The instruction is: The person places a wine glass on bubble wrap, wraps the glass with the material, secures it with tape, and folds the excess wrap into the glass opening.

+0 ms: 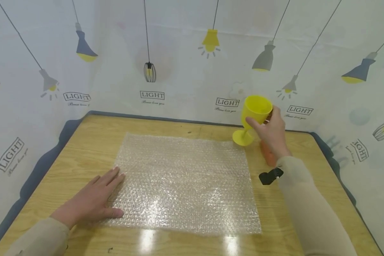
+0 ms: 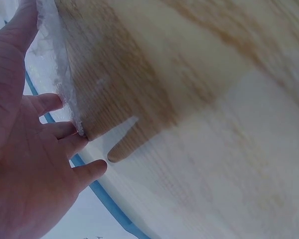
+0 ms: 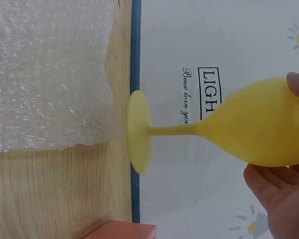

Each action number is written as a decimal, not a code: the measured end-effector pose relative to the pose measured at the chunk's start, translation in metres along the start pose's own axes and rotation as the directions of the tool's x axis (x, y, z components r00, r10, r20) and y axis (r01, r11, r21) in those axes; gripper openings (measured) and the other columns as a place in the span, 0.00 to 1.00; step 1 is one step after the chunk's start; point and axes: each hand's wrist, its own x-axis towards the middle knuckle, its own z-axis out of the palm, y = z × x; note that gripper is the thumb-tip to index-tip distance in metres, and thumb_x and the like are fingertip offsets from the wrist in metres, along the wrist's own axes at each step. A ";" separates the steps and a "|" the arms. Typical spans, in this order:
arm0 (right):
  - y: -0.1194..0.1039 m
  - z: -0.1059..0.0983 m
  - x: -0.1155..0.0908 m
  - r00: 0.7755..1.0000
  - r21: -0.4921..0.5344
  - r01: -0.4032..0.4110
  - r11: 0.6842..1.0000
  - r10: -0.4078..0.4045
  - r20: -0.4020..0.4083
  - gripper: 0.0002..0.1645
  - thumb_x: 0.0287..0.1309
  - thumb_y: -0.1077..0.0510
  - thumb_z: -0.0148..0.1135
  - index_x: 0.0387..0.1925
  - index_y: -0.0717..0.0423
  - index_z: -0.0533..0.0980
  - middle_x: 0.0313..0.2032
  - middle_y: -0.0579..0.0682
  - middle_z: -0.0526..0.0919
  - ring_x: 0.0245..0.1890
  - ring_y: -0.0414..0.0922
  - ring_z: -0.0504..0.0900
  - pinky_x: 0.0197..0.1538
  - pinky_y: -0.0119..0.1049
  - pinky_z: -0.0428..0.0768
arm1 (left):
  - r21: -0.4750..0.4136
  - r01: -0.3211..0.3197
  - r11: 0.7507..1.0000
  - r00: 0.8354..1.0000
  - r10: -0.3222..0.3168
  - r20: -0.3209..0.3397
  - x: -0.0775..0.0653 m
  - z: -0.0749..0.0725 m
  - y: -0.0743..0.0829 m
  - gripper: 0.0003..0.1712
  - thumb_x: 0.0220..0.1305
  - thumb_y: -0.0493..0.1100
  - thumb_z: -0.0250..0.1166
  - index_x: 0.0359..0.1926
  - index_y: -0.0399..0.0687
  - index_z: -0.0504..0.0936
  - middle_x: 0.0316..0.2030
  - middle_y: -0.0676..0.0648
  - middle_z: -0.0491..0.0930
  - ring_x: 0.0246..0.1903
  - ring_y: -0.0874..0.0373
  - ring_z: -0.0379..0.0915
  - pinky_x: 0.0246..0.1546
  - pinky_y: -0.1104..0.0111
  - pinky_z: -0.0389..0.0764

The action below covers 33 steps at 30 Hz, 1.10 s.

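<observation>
In the head view my right hand (image 1: 273,133) grips a yellow goblet (image 1: 257,106) by its bowl, at the back right of the table. The goblet stands nearly upright, its round foot over the far right corner of a sheet of bubble wrap (image 1: 185,185). The right wrist view shows the goblet's stem and foot (image 3: 138,132) bare, with fingers and thumb around the bowl. My left hand (image 1: 94,199) rests at the sheet's left edge, fingers straight and spread. In the left wrist view the wrap's edge (image 2: 65,74) lies by the left fingers.
An orange-red object (image 1: 267,153) stands on the table under my right wrist, partly hidden. A dark strap end (image 1: 271,176) hangs from the right wrist. Behind the wooden table (image 1: 96,131) rises a white curtain (image 1: 179,46) printed with lamps.
</observation>
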 end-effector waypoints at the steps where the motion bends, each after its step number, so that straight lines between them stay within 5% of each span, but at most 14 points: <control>1: 0.000 0.001 -0.001 1.000 -0.003 0.005 1.000 -0.005 0.004 0.54 0.61 0.40 0.72 0.74 0.63 0.56 0.65 0.63 0.72 0.65 0.57 0.72 0.71 0.54 0.73 | 0.002 -0.001 1.000 1.000 0.001 0.000 0.000 0.000 0.000 0.69 0.53 0.83 0.59 0.78 0.35 0.60 0.78 0.28 0.51 0.75 0.30 0.52 0.70 0.30 0.58; 20: 0.012 0.011 -0.017 0.991 0.024 -0.035 0.999 0.032 0.128 0.61 0.58 0.33 0.72 0.76 0.60 0.53 0.67 0.60 0.72 0.65 0.55 0.72 0.71 0.55 0.73 | -0.013 0.004 1.000 1.000 -0.004 0.015 0.001 0.000 -0.001 0.68 0.53 0.83 0.60 0.78 0.36 0.59 0.78 0.28 0.50 0.75 0.30 0.51 0.70 0.31 0.58; 33: 0.023 0.017 -0.022 0.994 0.003 0.018 1.000 -0.019 0.110 0.57 0.61 0.38 0.72 0.75 0.64 0.55 0.66 0.64 0.71 0.66 0.59 0.72 0.71 0.57 0.73 | 0.002 0.006 1.000 1.000 -0.006 0.001 0.003 0.002 0.000 0.68 0.52 0.81 0.64 0.77 0.35 0.60 0.77 0.27 0.52 0.75 0.29 0.52 0.69 0.31 0.60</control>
